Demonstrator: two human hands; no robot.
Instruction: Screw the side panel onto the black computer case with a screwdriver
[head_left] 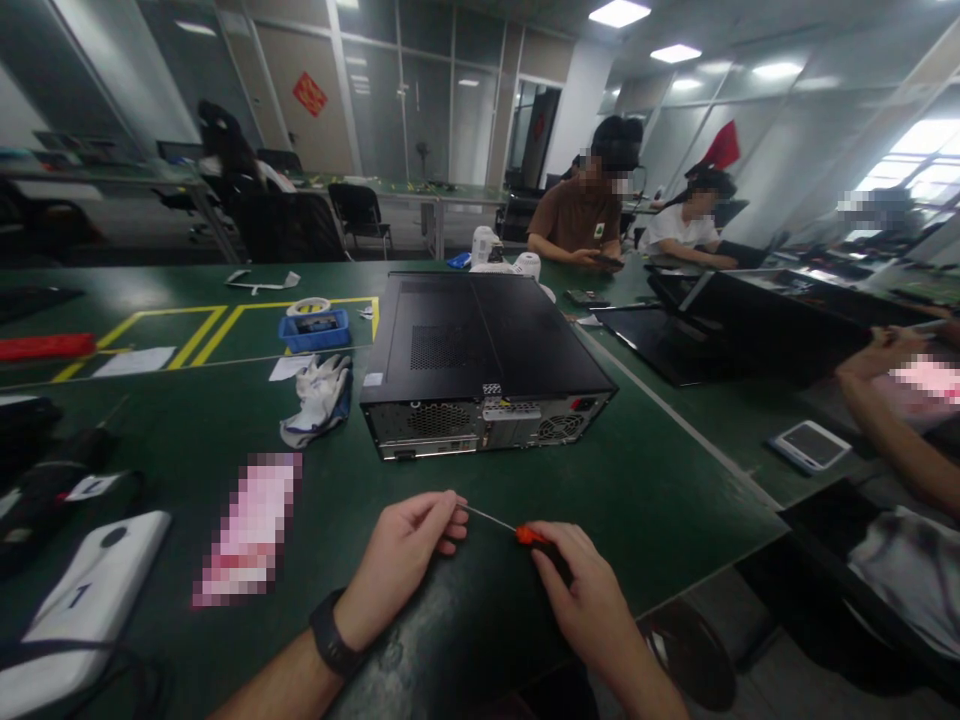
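Observation:
A screwdriver [527,535] with an orange-red handle lies across the space between my hands, its thin metal shaft pointing left. My right hand [577,580] is closed around the handle. At the shaft's tip, the fingers of my left hand [411,545] pinch the end. A black desktop computer case [495,335] lies flat just beyond my hands, its rear panel with vents and ports facing me. Neither hand touches the case. White-and-grey work gloves [319,395] rest to the left of it.
A blue tray [315,330] stands behind the gloves with a tape roll [309,307]. At left lie a white device marked 1 [97,600] and a red strip [45,346]. Black computer parts [787,320] and a co-worker's arm [900,430] are at right. Other people sit further back.

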